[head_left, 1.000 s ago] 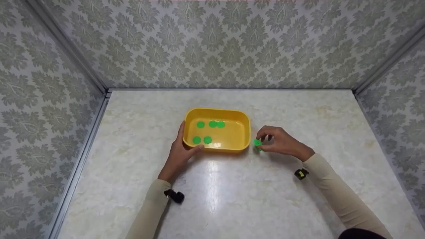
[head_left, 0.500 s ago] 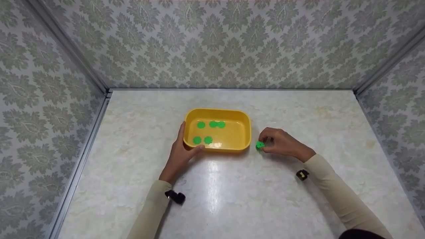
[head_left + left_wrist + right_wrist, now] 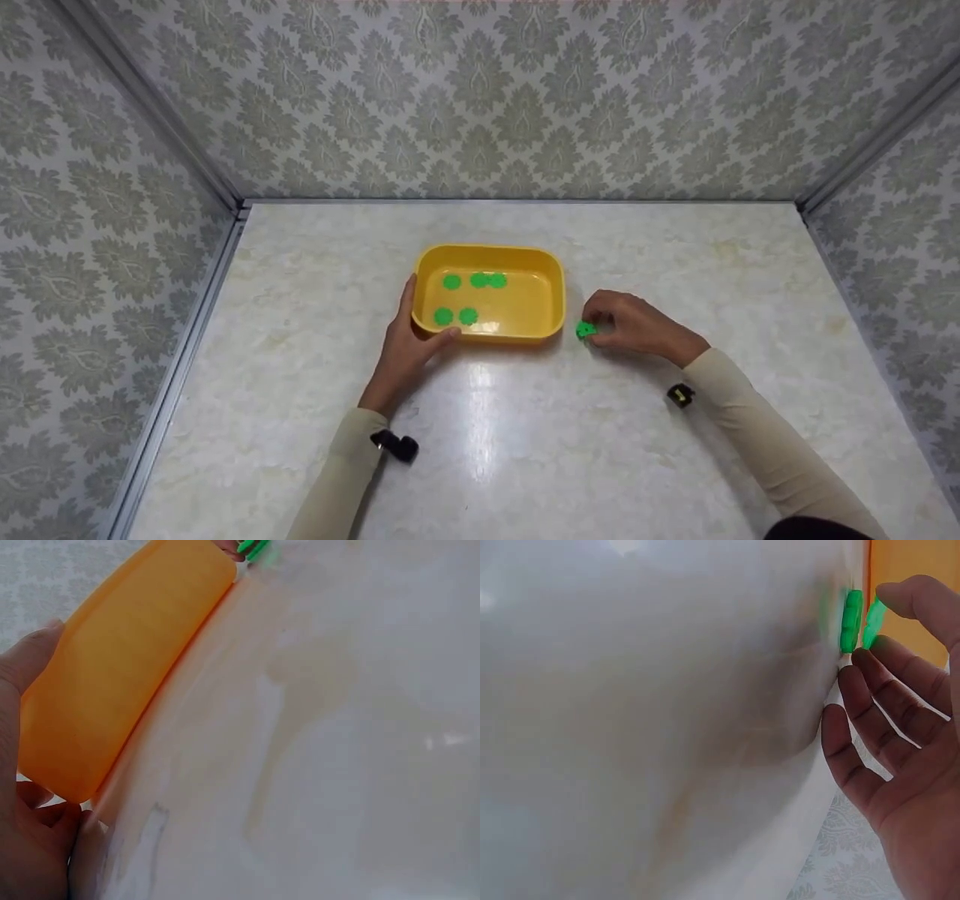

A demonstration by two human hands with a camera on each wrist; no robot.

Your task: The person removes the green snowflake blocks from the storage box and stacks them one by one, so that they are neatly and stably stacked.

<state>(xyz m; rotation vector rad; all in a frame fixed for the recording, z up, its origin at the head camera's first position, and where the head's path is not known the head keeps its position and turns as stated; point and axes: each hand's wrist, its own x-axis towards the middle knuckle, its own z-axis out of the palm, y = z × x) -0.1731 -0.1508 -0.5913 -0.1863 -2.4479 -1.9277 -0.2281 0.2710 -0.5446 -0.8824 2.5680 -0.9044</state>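
Observation:
In the head view, my left hand point(image 3: 405, 352) grips the near left corner of a yellow plastic tub point(image 3: 553, 339). The left wrist view shows its thumb at the rim and curled fingers at the base. Right of the tub, my right hand point(image 3: 634, 326) pinches a green scalloped disc point(image 3: 873, 621) between thumb and index finger. A second green piece point(image 3: 851, 621) lies on the tabletop just below it. From the head these two overlap as one green patch point(image 3: 586, 330). The right hand's other fingers are loosely bent, close over the table.
Several green scalloped discs lie flat inside the tub, including one at the back left point(image 3: 451, 282) and one near the front point(image 3: 468, 316). The pale marbled table point(image 3: 300, 300) meets patterned walls point(image 3: 480, 97) at the back and both sides.
My right hand has come down slightly toward the near side, bringing the pinched green disc close over the piece on the table. The left hand and the tub have stayed in place.

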